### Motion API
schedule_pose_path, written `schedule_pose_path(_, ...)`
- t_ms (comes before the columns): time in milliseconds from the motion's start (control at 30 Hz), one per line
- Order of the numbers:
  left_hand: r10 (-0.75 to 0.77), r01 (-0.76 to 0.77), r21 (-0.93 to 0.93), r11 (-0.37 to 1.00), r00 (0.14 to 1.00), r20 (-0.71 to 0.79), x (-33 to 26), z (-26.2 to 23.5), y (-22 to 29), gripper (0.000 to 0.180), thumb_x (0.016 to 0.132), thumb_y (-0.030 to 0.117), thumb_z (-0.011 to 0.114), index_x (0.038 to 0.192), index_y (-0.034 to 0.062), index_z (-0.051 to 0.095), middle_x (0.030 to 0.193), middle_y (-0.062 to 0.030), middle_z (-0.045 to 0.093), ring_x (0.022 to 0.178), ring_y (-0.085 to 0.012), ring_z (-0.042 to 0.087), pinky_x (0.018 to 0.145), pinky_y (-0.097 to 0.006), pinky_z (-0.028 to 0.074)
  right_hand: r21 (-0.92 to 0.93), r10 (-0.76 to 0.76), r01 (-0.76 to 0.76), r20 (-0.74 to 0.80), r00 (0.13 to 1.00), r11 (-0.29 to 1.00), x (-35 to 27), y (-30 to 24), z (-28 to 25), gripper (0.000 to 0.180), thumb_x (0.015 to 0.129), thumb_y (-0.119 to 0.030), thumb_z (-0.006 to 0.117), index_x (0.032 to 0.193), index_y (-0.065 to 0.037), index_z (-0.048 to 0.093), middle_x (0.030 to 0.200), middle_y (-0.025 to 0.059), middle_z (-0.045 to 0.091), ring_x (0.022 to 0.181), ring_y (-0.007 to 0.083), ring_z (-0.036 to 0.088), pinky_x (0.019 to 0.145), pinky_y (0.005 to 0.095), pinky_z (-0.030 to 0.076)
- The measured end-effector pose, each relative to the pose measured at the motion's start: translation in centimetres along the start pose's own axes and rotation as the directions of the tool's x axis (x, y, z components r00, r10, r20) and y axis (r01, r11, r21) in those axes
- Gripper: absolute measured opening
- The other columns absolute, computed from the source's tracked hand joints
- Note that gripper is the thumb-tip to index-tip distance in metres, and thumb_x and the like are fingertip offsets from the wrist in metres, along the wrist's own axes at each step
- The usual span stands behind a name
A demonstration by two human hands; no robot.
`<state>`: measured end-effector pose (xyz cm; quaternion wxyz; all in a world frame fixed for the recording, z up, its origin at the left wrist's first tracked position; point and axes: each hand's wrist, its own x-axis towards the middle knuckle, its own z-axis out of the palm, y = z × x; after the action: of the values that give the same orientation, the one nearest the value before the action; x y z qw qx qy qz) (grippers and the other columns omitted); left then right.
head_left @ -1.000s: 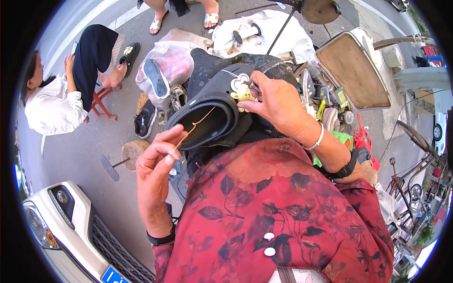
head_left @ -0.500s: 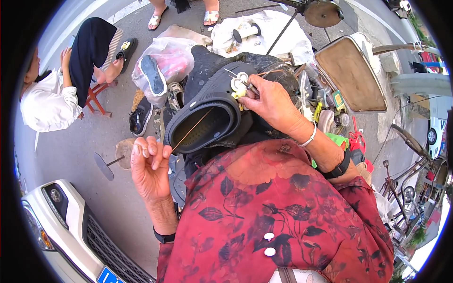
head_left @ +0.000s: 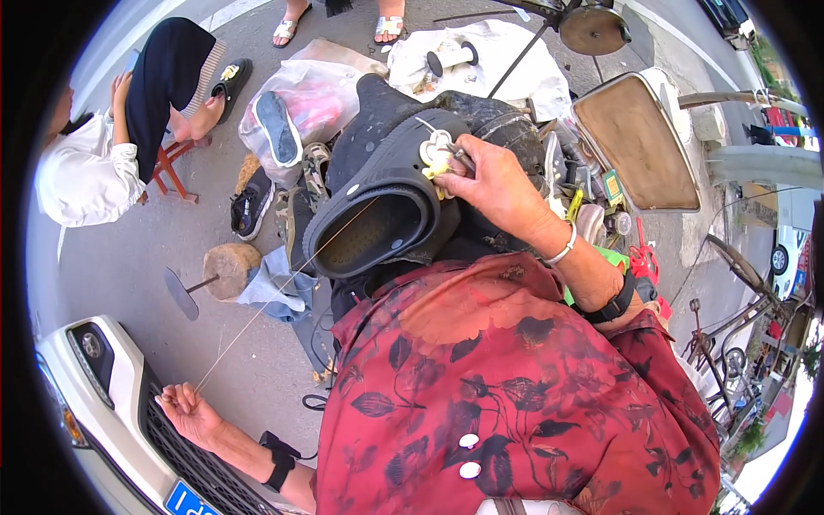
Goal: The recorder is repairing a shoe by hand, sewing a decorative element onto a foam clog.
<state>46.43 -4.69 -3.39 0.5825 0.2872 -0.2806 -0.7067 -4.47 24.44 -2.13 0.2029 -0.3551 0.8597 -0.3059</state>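
A dark grey clog (head_left: pixel 390 154) lies across my lap, its opening facing me. Pale and yellow flower-like charms (head_left: pixel 436 154) sit on its right side. My right hand (head_left: pixel 499 184) is closed there, thumb against the charms, round a small dark metal tool (head_left: pixel 464 160) mostly hidden by the fingers. From inside the clog a thin thread (head_left: pixel 266 305) runs taut over the rim, down to the left. My left hand (head_left: pixel 189 414) pinches its far end, out at arm's length near the white car's grille. Short white thread ends stick up above the charms.
A seated person (head_left: pixel 94 172) is at left; another person's sandalled feet (head_left: pixel 389 28) stand ahead. A white car (head_left: pixel 112 378) borders the lower left. Nearby are loose shoes (head_left: pixel 252 203), a round wooden block (head_left: pixel 232 270), a white sack (head_left: pixel 506 64) and a brown-topped tray (head_left: pixel 639 142).
My left hand has swung down and outward to the left, drawing a longer length of thread out of the clog. My right hand stays at the charms.
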Motion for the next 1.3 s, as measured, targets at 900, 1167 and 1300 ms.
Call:
schedule_pose_path(900,-0.319,-0.810,0.584,0.063,0.538,0.780,-11.1,30.2,-21.6,0.052,0.079,-0.001,0.070,0.129,0.0066,0.056,0.138,-0.0163,0.052,0.118,-0.0297,0.057,0.088,-0.033,0.051,0.408,0.019,0.018,-0.086,0.996,0.913,-0.5,4.8,-4.3,0.028,0.081,-0.020,0.071,0.101,-0.003,0.061,0.089,0.0124,0.062,0.078,0.0206,0.061,0.071,0.0323,0.049)
schedule_pose_path(1167,-0.576,-0.925,0.372,-0.074,0.344,0.741,-8.0,30.8,-23.6,0.049,0.079,-0.004,0.062,0.126,0.0095,0.058,0.119,-0.0134,0.063,0.109,-0.0312,0.061,0.093,-0.037,0.048,0.200,-0.398,0.417,-0.130,0.908,0.887,1.3,5.1,-1.0,0.060,0.074,-0.023,0.077,0.128,-0.010,0.052,0.128,0.0121,0.050,0.111,0.0352,0.057,0.093,0.0413,0.049)
schedule_pose_path(1300,-0.501,-0.805,0.573,0.152,0.436,0.747,-6.7,29.3,-24.1,0.030,0.085,-0.002,0.062,0.114,0.0030,0.063,0.092,-0.0132,0.065,0.082,-0.0281,0.065,0.075,-0.032,0.050,0.142,-0.401,0.401,-0.030,0.915,0.905,1.0,4.1,-1.7,0.058,0.075,-0.022,0.077,0.125,-0.009,0.054,0.128,0.0103,0.050,0.107,0.0341,0.059,0.088,0.0415,0.051)
